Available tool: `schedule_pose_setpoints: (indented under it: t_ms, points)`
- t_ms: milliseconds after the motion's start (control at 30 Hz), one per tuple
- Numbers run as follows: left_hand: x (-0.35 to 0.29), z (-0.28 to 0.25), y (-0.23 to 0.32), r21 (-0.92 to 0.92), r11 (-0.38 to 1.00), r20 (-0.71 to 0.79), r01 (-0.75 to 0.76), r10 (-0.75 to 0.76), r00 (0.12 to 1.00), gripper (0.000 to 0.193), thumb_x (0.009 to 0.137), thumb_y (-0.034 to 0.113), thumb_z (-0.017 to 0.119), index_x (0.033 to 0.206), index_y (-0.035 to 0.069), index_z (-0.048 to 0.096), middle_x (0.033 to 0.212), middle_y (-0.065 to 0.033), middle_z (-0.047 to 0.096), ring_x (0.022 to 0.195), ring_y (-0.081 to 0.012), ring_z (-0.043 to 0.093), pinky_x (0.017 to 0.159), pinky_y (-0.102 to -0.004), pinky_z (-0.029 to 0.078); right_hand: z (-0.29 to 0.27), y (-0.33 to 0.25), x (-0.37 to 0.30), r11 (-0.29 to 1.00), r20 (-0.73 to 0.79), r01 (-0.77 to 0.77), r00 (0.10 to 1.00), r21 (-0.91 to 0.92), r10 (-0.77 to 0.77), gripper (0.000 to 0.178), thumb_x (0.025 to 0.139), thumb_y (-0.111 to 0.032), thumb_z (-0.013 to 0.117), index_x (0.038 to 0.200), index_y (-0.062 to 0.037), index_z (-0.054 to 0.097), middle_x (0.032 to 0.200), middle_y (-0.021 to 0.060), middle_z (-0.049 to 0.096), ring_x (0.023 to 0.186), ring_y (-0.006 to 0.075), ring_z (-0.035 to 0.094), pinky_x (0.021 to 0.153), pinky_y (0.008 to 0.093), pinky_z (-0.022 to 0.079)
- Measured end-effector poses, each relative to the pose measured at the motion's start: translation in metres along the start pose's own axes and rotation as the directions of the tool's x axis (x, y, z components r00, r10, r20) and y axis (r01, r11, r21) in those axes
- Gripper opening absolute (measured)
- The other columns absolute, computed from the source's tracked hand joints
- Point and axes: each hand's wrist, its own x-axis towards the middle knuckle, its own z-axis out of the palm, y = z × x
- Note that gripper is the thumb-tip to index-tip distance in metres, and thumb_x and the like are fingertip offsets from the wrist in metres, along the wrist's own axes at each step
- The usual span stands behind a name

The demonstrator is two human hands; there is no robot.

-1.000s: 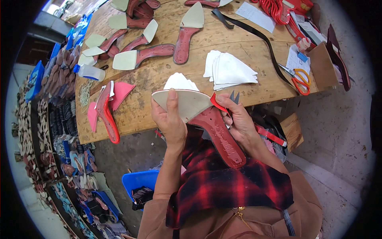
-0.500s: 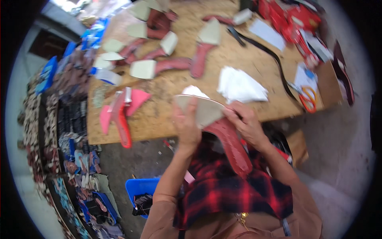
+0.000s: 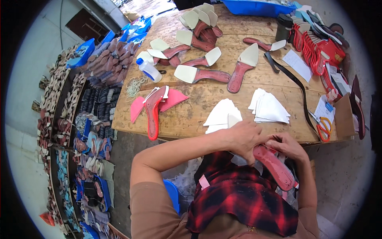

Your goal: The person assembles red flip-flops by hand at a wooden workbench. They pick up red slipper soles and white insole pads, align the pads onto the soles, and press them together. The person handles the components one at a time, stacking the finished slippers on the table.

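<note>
In my hands is a dark-red shoe insole [image 3: 275, 166], its heel end slanting down toward my lap at the right. My left hand [image 3: 243, 137] is closed over its front part, hiding most of the pale toe piece. At its middle edge my right hand [image 3: 289, 146] grips it, fingers bent; whether something small is also pinched there I cannot make out. Just beyond my left hand lies a stack of white fan-shaped pieces [image 3: 223, 113], with a second white stack [image 3: 271, 108] to its right.
Several red insoles with cream toes [image 3: 211, 75] lie across the wooden table [image 3: 179, 119]. At the left are a glossy red insole [image 3: 152, 119] on pink pieces, a white bottle [image 3: 149, 71] and string [image 3: 135, 87]. Orange scissors [image 3: 324, 129], a black strap [image 3: 296, 79] and a cardboard box [image 3: 345, 117] sit right.
The insole has moved right and turned, its cream toe now mostly covered. My left hand has shifted right across it, beside my right hand. The view has shifted, uncovering the nearer white stack.
</note>
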Motion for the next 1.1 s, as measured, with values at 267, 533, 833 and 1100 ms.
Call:
schedule_pose_setpoints:
  t_ms: [267, 533, 833, 1100]
  points:
    - [-0.013, 0.087, -0.022, -0.91, 0.283, 0.265, 0.303, -0.162, 0.95, 0.052, 0.089, 0.052, 0.062, 0.111, 0.005, 0.063, 0.095, -0.0047, 0.063, 0.089, -0.0168, 0.062, 0.079, -0.0332, 0.051, 0.007, 0.038, -0.054, 0.779, -0.613, 0.05, 0.586, -0.625, -0.53, 0.019, 0.094, -0.012, 0.055, 0.104, 0.0002, 0.066, 0.091, 0.0112, 0.067, 0.08, 0.0244, 0.065, 0.073, 0.0341, 0.05]
    - [-0.012, 0.032, -0.006, -0.967, 0.057, 0.23, 0.249, -0.224, 0.947, 0.06, 0.08, 0.035, 0.079, 0.126, 0.003, 0.057, 0.115, -0.008, 0.063, 0.107, -0.0164, 0.058, 0.092, -0.0344, 0.046, 0.073, 0.004, -0.019, 0.842, -0.487, 0.211, 0.871, 0.497, 0.069, 0.031, 0.098, -0.027, 0.057, 0.09, 0.0015, 0.063, 0.073, 0.005, 0.062, 0.044, 0.0087, 0.048, 0.038, 0.0241, 0.034]
    - [-0.036, 0.014, 0.007, -0.512, 0.856, -0.018, 0.067, -0.089, 0.996, 0.076, 0.059, 0.04, 0.086, 0.119, -0.001, 0.063, 0.108, -0.0168, 0.066, 0.104, -0.0306, 0.061, 0.091, -0.0365, 0.046, 0.075, 0.021, -0.048, 0.608, -0.355, 0.216, 0.928, 0.764, 0.116, 0.023, 0.09, -0.018, 0.065, 0.105, -0.0015, 0.061, 0.089, 0.0065, 0.068, 0.073, 0.0144, 0.068, 0.063, 0.0291, 0.058]
    - [-0.028, 0.029, -0.004, -0.489, 0.869, 0.016, 0.075, -0.077, 0.997, 0.071, 0.061, 0.042, 0.086, 0.118, 0.003, 0.065, 0.103, -0.0129, 0.066, 0.098, -0.0269, 0.061, 0.086, -0.0357, 0.047, 0.069, -0.003, -0.052, 0.743, -0.452, 0.209, 0.881, 0.636, 0.139, 0.034, 0.098, -0.032, 0.053, 0.102, 0.0012, 0.062, 0.091, 0.0128, 0.07, 0.063, 0.0109, 0.063, 0.054, 0.0232, 0.05]
